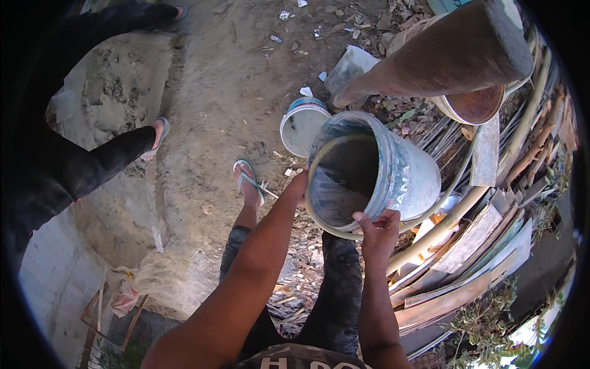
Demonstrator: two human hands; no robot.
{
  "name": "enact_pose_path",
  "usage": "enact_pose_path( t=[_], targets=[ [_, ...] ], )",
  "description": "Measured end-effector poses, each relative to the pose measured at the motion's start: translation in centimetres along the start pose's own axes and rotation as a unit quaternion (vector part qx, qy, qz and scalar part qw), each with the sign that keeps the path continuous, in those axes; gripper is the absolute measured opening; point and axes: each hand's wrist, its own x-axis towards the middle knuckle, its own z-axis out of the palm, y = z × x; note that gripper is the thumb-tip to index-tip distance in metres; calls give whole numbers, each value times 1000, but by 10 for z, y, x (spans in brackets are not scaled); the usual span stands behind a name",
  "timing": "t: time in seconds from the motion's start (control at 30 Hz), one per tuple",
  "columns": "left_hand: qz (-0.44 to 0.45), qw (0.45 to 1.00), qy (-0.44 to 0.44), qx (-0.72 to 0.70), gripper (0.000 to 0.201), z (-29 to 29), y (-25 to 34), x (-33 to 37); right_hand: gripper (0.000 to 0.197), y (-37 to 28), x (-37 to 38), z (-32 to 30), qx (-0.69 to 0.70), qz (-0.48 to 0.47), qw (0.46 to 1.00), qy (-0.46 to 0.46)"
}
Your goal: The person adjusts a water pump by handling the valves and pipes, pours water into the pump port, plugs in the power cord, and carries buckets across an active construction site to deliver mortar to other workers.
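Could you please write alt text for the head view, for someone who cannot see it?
A person's left hand and right hand hold a large, stained bucket by its rim, tilted with its mouth toward the camera. A smaller bucket is beyond it, scrap wood lies at right, and another person's legs show at left.

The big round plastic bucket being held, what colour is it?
Pale grey plastic bucket, smeared blue-green; best in the head view.
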Motion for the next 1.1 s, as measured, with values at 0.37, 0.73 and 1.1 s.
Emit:
enact_pose_path(
  t=[0.37, 0.73, 1.1],
  targets=[
    [-29, 999, -22, 17, 59, -17, 5, 18, 55, -19, -10, 16, -29, 5, 1000, 5],
    [-52, 997, -26, 41, 62, -15, 14, 5, 57, -23, -18, 17, -56, 18, 998, -4],
    [-30, 996, -48, 68, 58, -2, 15, -7, 51, -34, -24, 18, -47, -10, 999, 4]
  ],
)
